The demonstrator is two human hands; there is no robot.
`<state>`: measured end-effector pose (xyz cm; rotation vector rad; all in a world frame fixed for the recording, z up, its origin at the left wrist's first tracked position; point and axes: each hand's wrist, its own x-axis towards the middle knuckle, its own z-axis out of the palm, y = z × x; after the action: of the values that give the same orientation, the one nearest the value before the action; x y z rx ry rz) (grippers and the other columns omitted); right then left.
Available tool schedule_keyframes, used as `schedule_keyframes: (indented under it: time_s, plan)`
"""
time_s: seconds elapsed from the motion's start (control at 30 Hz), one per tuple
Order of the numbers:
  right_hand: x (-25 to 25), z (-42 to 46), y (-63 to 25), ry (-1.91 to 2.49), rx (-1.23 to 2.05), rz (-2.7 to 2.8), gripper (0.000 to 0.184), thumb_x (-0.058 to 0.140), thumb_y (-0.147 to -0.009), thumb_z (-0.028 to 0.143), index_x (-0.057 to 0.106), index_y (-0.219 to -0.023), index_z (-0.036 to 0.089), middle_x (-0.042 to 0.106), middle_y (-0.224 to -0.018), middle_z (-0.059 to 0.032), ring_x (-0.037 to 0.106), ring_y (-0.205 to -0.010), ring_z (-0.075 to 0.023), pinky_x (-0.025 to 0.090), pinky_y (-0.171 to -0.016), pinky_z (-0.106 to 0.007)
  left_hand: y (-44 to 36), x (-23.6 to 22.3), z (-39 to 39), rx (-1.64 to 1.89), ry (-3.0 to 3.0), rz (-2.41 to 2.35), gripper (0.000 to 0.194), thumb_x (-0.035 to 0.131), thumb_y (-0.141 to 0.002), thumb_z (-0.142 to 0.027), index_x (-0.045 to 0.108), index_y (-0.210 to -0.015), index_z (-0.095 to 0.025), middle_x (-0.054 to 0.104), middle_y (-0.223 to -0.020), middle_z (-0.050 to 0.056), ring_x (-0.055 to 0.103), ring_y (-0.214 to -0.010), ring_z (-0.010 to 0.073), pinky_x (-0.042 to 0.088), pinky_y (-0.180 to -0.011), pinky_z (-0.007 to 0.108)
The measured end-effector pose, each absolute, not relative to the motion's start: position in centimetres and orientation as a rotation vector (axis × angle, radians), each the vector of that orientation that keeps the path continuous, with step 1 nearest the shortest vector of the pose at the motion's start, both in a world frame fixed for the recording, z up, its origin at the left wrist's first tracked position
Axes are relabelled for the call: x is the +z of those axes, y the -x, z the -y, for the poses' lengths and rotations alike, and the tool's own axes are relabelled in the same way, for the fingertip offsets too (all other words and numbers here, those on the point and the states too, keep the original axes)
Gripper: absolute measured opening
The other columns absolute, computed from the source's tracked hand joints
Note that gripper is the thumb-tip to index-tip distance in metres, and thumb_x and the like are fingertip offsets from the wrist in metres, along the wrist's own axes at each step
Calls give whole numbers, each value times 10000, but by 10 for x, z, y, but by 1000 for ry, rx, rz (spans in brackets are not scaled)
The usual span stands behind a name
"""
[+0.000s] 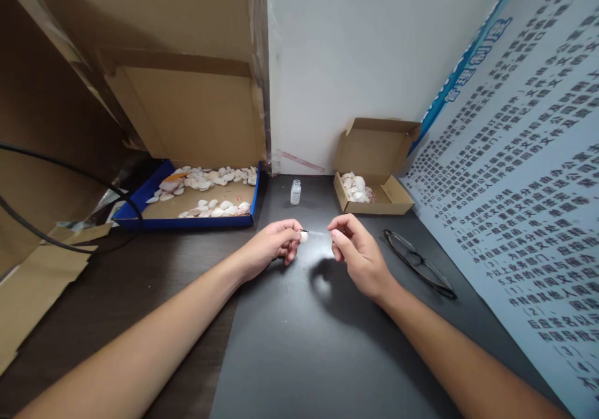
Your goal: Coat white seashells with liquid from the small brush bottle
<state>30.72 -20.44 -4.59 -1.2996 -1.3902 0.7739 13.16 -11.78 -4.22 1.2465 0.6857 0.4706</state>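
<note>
My left hand point(276, 244) pinches a small pale shell point(304, 237) between thumb and fingertips above the dark desk. My right hand point(358, 254) is just to its right, fingers closed on a thin brush or stick point(314, 232) whose dark tip touches the shell. A small clear bottle point(295, 192) stands on the desk behind the hands. A blue-rimmed tray point(187, 221) at the back left holds several shells point(206, 182). A small open cardboard box point(374, 201) at the back right also holds several shells point(355, 187).
A pair of black glasses point(418, 263) lies on the desk to the right of my right hand. A printed poster point(524, 176) leans along the right side. Large cardboard sheets point(187, 107) stand at the back left, and a black cable point(60, 176) loops there.
</note>
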Motion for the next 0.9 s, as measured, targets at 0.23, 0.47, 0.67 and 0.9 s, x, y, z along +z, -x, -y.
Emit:
schedule_keyframes:
  time_s: [0.23, 0.47, 0.67, 0.9]
  plan:
    - [-45, 205, -307, 1398, 678, 1425, 142, 545, -881, 314, 500, -936, 192, 458, -713, 33, 420, -599, -92, 359, -568, -228, -131, -40, 118, 473, -1231, -694, 121, 558, -742, -269, 486, -732, -172, 407, -583, -55, 452, -493, 79, 352, -479, 190]
    - [-46, 205, -307, 1312, 746, 1416, 162, 492, -919, 355, 492, -946, 195, 464, -731, 28, 437, -595, -91, 362, -581, -234, -131, -40, 118, 471, -1220, -683, 75, 498, -742, -225, 450, -707, -179, 375, -585, -51, 443, -497, 89, 350, -484, 195]
    - [-43, 206, -306, 1379, 696, 1455, 123, 551, -864, 283, 498, -926, 192, 427, -688, 41, 411, -598, -94, 353, -566, -219, -131, -41, 118, 474, -1221, -670, 61, 476, -751, -211, 453, -706, -177, 357, -580, -50, 435, -501, 93, 348, -487, 195]
    - [-46, 205, -307, 1329, 732, 1418, 168, 496, -916, 358, 500, -938, 192, 466, -717, 31, 436, -588, -90, 362, -577, -226, -130, -41, 118, 472, -1222, -670, 70, 480, -755, -217, 458, -703, -176, 373, -578, -46, 437, -502, 95, 353, -486, 195]
